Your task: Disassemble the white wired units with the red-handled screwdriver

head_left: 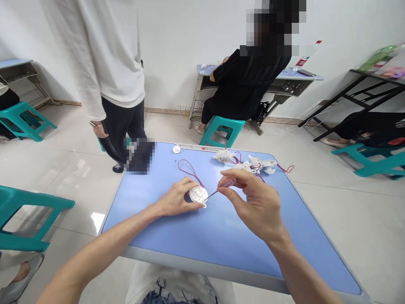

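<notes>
Okay, my L grip (175,197) clamped on white round plastic housing (198,194); R grip (252,203) pinched on thin metal rod (211,194) touching it, red wire loop (184,165) just beyond housing.

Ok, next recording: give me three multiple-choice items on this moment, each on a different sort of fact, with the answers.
1. Where does the standing person in the white top stand? A) by the far left corner of the blue table B) by its far right corner C) at its near edge
2. What colour is the looped cord? A) black B) red C) white
3. What is the right hand doing? A) lying flat B) gripping the table rim C) pinching a thin tool

1: A, the person stands off that corner.
2: B, the loop shows red against the blue.
3: C, its fingers hold the tool toward the white round part in the left hand.
</notes>
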Available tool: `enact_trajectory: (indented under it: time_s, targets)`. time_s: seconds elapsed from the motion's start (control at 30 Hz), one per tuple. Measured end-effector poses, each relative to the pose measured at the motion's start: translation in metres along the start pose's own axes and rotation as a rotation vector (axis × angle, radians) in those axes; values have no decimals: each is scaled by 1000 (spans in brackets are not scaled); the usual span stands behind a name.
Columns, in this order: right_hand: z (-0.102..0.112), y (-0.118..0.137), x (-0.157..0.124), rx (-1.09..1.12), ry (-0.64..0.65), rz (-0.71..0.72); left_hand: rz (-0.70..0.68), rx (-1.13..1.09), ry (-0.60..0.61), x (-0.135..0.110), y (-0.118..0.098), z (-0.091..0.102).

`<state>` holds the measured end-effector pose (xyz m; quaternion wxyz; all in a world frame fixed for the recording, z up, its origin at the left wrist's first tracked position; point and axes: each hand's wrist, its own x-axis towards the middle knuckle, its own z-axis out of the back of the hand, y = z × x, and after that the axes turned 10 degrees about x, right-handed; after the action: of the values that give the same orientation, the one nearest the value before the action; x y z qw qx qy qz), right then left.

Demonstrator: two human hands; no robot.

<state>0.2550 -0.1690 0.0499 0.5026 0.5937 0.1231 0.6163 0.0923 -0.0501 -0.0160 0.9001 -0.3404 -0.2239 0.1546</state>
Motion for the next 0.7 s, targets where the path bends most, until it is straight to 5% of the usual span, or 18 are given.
enact_trajectory:
  time_s: [0.3,0.47,0.7]
  targets:
    - [10,1,0,101,169,-40,23,5,9,0,-1,1]
    - [5,0,5,-20,101,103,22,7,5,1,-2,1]
    - [8,-3,-3,56,88,22,21,11,7,0,0,0]
